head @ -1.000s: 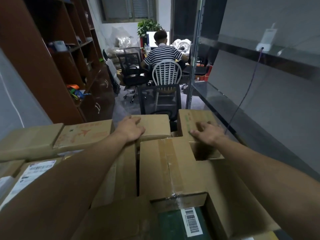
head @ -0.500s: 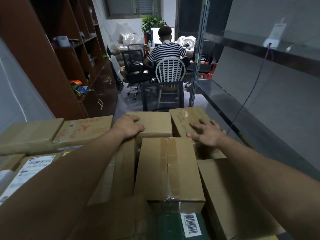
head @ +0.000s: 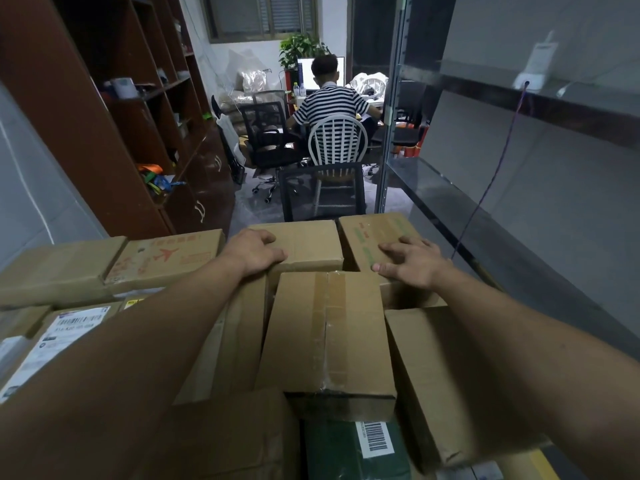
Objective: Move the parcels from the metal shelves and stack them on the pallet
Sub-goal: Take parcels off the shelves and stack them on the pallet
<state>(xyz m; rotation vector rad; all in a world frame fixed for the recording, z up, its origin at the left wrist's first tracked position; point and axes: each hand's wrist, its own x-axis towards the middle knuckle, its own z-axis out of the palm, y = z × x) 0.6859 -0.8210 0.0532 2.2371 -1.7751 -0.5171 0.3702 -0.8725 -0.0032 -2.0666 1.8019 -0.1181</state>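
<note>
The parcels lie packed in a tight stack just below the camera, between a brown bookcase (head: 104, 126) on the left and the metal shelves (head: 485, 223) on the right. The left hand (head: 254, 252) rests on the near left corner of a plain box (head: 308, 242) at the far edge of the stack. Its fingers are loosely bent with the tips on the top face, and the thumb lies along the near edge. It holds nothing. The right hand (head: 414, 261) lies flat on a green-printed box (head: 374, 233) just beside the plain one, fingers straight and spread, also holding nothing. A narrow dark slot separates these two boxes.

In front of them a taped box (head: 329, 334) tilts down toward the camera, its near edge overhanging a dark green parcel (head: 332, 452) with a barcode label. A large box (head: 429, 375) touches its right side. A thin gap runs along its left side.

To the left sit a box with a red aeroplane print (head: 166, 258) and a labelled box (head: 59, 336) lower down. The right edge of the stack comes close to the lower shelf's front edge, and a purple cable (head: 495, 168) hangs there.

Beyond the far edge stands a black chair (head: 322, 192), close behind the boxes. Past it the floor aisle is narrow, with a seated person (head: 330, 105) in a striped shirt on a white chair (head: 337, 140).
</note>
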